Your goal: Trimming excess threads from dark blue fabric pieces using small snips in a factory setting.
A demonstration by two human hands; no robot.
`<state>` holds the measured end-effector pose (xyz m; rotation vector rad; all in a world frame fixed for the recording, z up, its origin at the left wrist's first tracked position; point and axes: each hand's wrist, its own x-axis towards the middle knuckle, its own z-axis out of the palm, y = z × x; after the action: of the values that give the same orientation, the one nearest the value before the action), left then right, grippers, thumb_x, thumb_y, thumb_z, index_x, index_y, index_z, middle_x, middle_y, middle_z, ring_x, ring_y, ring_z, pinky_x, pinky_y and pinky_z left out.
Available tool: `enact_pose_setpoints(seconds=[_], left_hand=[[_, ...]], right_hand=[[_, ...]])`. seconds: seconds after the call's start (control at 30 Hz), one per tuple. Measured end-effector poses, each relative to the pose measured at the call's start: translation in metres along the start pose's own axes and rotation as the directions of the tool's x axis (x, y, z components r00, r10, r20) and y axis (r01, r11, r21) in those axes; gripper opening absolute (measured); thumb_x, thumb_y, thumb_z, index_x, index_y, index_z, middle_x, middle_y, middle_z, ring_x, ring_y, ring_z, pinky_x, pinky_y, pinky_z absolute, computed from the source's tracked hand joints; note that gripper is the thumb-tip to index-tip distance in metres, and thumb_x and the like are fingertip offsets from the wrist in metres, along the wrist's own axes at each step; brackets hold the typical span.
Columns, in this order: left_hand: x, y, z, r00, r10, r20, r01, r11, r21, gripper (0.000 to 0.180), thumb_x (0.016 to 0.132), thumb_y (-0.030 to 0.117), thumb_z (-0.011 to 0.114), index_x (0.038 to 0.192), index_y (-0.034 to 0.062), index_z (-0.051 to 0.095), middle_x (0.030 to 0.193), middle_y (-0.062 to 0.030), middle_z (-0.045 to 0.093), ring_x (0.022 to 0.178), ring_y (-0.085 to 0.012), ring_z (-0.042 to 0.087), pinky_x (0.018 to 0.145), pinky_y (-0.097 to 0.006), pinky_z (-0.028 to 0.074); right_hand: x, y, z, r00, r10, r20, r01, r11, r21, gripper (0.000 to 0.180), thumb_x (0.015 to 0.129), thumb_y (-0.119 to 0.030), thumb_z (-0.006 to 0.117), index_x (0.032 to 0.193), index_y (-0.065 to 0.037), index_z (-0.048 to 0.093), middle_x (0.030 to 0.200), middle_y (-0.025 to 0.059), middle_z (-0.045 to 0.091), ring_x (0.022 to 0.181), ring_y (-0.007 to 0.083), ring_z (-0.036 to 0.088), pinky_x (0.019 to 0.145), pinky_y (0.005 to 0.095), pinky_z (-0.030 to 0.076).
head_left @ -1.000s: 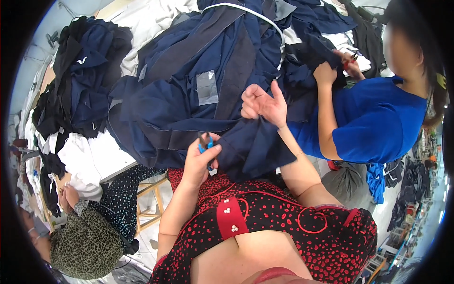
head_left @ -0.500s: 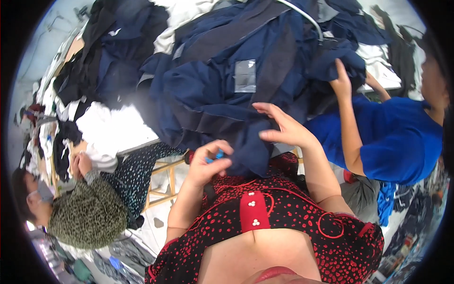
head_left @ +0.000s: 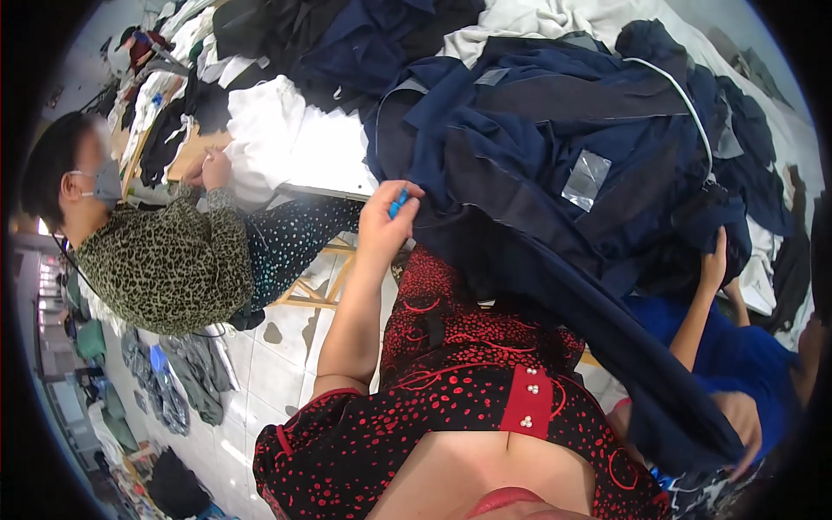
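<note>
My left hand (head_left: 388,217) is closed round a small blue tool (head_left: 399,203), mostly hidden by the fingers, so its kind does not show. Its fingertips are at the edge of a heap of dark navy garments (head_left: 511,117). Off to the lower right, my right hand (head_left: 738,425) grips the end of a long navy garment piece (head_left: 598,299), somewhat blurred. That piece is pulled taut in a slanting band from the heap across my front. A small clear plastic packet (head_left: 587,180) lies on top of the heap.
At the left a masked person in a leopard-print top (head_left: 165,260) sits by white cloth (head_left: 264,130). To the right a co-worker in blue (head_left: 737,355) holds a bunched navy piece (head_left: 711,230). A white cord (head_left: 685,95) curves over the heap. Wooden stool legs (head_left: 316,290) stand on the tiled floor.
My right hand has swept from the heap to the lower right, drawing out the navy piece. My left hand keeps the blue tool. The whole view has shifted, showing more of the left side.
</note>
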<state>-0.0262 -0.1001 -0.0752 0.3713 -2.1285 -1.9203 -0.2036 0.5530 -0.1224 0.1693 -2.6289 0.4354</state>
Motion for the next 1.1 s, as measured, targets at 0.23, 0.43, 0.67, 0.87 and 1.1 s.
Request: enact_pose_setpoints(seconds=[0.23, 0.43, 0.67, 0.87, 1.1], left_hand=[[-0.004, -0.067, -0.031, 0.964, -0.240, -0.111, 0.248, 0.966, 0.070, 0.027, 0.081, 0.010, 0.063, 0.106, 0.0031, 0.058, 0.082, -0.0057, 0.059, 0.044, -0.0094, 0.049, 0.042, -0.025, 0.039], [-0.012, -0.093, -0.025, 0.944, -0.294, -0.148, 0.270, 0.949, -0.162, 0.039, 0.084, 0.012, 0.062, 0.121, 0.0044, 0.050, 0.079, -0.0020, 0.059, 0.039, -0.0064, 0.044, 0.035, -0.021, 0.028], [-0.003, -0.068, -0.025, 0.955, -0.294, -0.034, 0.280, 0.934, -0.220, 0.034, 0.086, 0.007, 0.058, 0.119, 0.0035, 0.050, 0.064, -0.0040, 0.055, 0.038, -0.0051, 0.040, 0.035, -0.021, 0.028], [0.013, -0.069, -0.042, 0.985, -0.137, -0.103, 0.125, 0.986, -0.113, 0.019, 0.083, 0.007, 0.059, 0.101, 0.0038, 0.063, 0.080, -0.0019, 0.063, 0.044, -0.0062, 0.047, 0.042, -0.022, 0.037], [0.080, -0.027, -0.005, 0.932, 0.335, 0.143, -0.354, 0.746, 0.564, 0.019, 0.073, 0.015, 0.062, 0.089, 0.0107, 0.071, 0.140, -0.0131, 0.041, 0.103, -0.0329, 0.059, 0.087, -0.038, 0.047]], right_hand=[[0.012, -0.033, 0.033, 1.000, 0.009, 0.021, -0.009, 1.000, -0.005, 0.042, 0.091, -0.008, 0.047, 0.132, -0.002, 0.042, 0.128, 0.0185, 0.052, 0.117, 0.0234, 0.052, 0.094, 0.0276, 0.041], [-0.021, -0.281, -0.017, 0.908, -0.240, 0.345, 0.028, 0.853, 0.521, 0.038, 0.084, -0.014, 0.060, 0.121, -0.004, 0.057, 0.117, 0.0147, 0.059, 0.107, 0.0209, 0.057, 0.094, 0.0338, 0.043], [-0.095, -0.421, 0.090, 0.816, -0.464, 0.345, 0.430, 0.886, 0.174, 0.069, 0.069, -0.024, 0.070, 0.126, 0.004, 0.043, 0.112, 0.0189, 0.052, 0.109, 0.0327, 0.049, 0.094, 0.0409, 0.039], [-0.027, -0.396, -0.008, 0.833, -0.494, 0.250, 0.164, 0.651, 0.741, 0.029, 0.068, -0.001, 0.060, 0.097, 0.001, 0.059, 0.091, 0.0119, 0.060, 0.087, 0.0222, 0.060, 0.076, 0.0299, 0.047], [-0.061, -0.291, -0.143, 0.914, -0.180, -0.362, 0.362, 0.766, 0.531, 0.047, 0.064, -0.007, 0.055, 0.109, 0.004, 0.057, 0.110, 0.0128, 0.058, 0.110, 0.0263, 0.053, 0.101, 0.0370, 0.035]])
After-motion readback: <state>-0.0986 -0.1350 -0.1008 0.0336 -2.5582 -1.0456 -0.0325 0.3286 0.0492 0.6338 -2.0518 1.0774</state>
